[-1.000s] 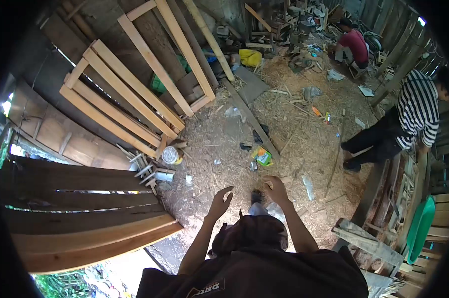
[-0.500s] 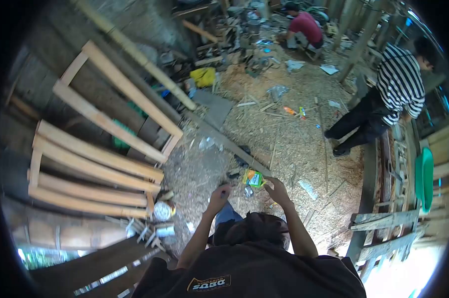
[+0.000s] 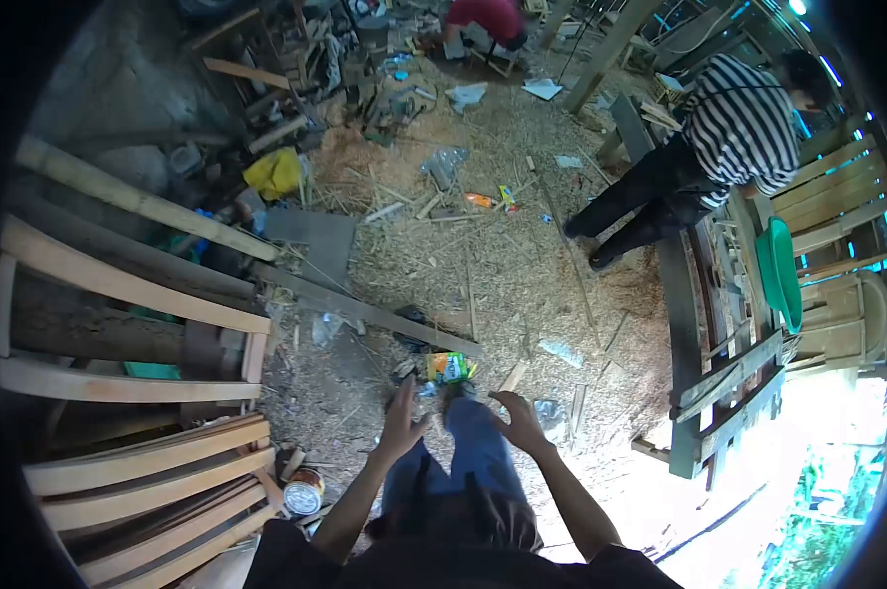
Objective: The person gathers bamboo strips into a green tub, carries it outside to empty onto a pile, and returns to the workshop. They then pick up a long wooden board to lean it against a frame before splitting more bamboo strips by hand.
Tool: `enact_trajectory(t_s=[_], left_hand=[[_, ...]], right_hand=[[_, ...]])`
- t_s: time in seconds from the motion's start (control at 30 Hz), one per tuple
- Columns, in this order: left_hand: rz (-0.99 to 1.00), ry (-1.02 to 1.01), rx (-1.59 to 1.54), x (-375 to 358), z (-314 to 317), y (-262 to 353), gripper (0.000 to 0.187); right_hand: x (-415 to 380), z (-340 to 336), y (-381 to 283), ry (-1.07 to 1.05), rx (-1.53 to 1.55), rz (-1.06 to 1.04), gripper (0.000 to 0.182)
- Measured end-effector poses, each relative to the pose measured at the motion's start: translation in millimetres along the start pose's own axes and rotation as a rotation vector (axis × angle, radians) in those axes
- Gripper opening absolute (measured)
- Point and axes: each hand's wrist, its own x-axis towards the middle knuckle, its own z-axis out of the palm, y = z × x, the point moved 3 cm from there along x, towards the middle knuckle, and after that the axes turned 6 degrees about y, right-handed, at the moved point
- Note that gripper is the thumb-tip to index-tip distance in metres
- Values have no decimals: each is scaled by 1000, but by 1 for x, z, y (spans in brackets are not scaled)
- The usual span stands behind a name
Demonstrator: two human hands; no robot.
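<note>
Low in the view, my left hand (image 3: pixel 402 424) is held out in front of my legs with its fingers apart and nothing in it. My right hand (image 3: pixel 520 422) is raised to the other side of my knees, fingers spread and empty. Between and just beyond the hands, a green and yellow packet (image 3: pixel 447 368) lies on the ground near my feet. My jeans (image 3: pixel 478 447) show between my forearms. Neither hand touches an object.
Wooden frames (image 3: pixel 129 388) stand at the left, beside a round can (image 3: pixel 304 493). A long board (image 3: pixel 365 312) crosses the shavings. A person in stripes (image 3: pixel 738 123) stands by a bench with a green basin (image 3: pixel 779 275); another person (image 3: pixel 484 18) crouches far back.
The view has turned to the right, so the frames and the board sit further left. Both hands stay raised and empty, and my legs now show more.
</note>
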Motion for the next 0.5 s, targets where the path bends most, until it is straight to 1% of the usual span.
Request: enact_trajectory(t_s=[0.07,0.1,0.13,0.2,0.23,0.27,0.3,0.33,0.37,0.4,0.47,0.5], left_hand=[[-3,7,153,11,-4,-8,89],[-34,-4,70,18,0,-27,83],[-53,-8,79,29,5,-53,83],[-149,-120,11,47,30,-117,76],[-90,-133,55,61,42,-153,71],[-120,-153,52,80,58,-203,71],[-40,-147,174,94,78,-248,70],[41,-132,300,104,97,-289,69],[22,-139,307,115,110,-328,69],[0,-121,314,126,122,-362,68],[-9,-87,330,140,141,-423,68],[15,-97,378,148,150,-450,68]], right_hand=[[27,18,22,-66,-38,30,53],[42,30,37,-91,-30,39,53],[62,51,56,-119,-59,31,53],[108,110,111,-165,-78,36,54],[127,143,143,-142,-63,85,55],[142,181,177,-113,-51,139,56],[155,219,211,-149,-48,154,56],[172,255,244,-137,-115,146,58],[188,293,271,-104,-172,141,61],[203,324,291,-111,-158,142,61],[232,372,324,-152,-230,70,72],[240,402,355,-139,-296,18,84]])
